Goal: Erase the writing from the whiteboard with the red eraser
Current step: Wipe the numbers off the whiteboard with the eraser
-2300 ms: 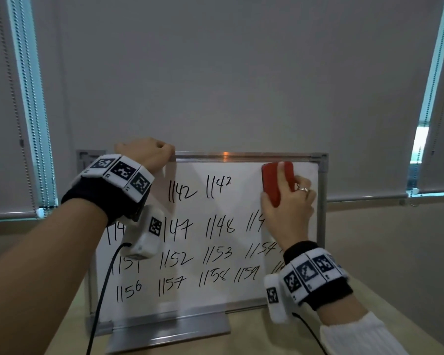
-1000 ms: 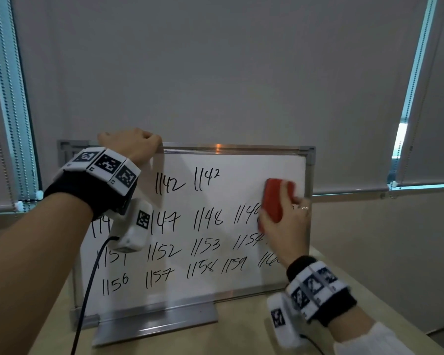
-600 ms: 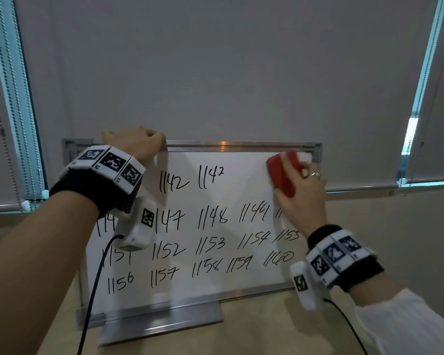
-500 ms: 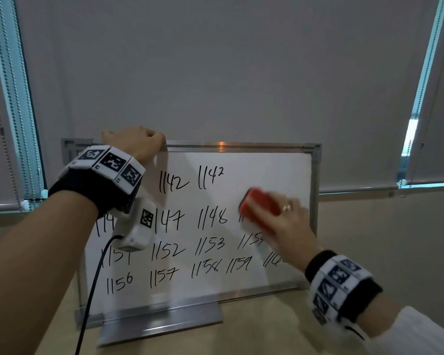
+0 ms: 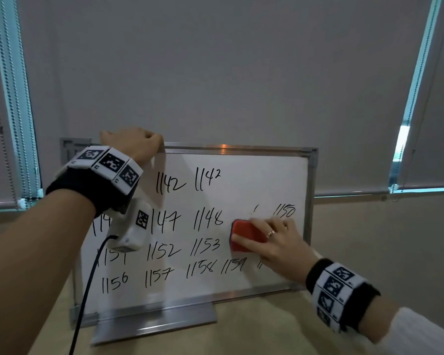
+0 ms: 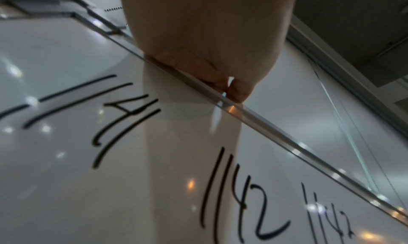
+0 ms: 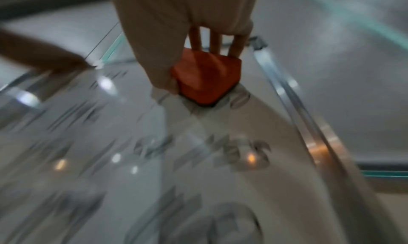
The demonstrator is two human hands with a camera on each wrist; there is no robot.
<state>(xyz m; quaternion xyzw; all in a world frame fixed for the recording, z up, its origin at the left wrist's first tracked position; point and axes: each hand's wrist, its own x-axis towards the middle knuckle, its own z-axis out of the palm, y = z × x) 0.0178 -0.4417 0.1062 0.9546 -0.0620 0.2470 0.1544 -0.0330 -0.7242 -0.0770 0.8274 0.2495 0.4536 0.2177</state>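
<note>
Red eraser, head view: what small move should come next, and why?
Probably sweep the red eraser right and up over the "1150", which is unwiped beside it. The right hand presses it on the whiteboard; the left hand steadies the frame.

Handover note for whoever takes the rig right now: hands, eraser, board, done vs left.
Left hand: grips the whiteboard's top edge near its left end, steadying it.
Right hand: holds the red eraser flat on the board, right of centre, beside 1148 and 1153.
Done: upper right is bare, and only a speck shows between 1148 and 1150.
Left: 1141, 1142, the partial 114, 1147, 1148, 1150, and the lower two rows.
</note>
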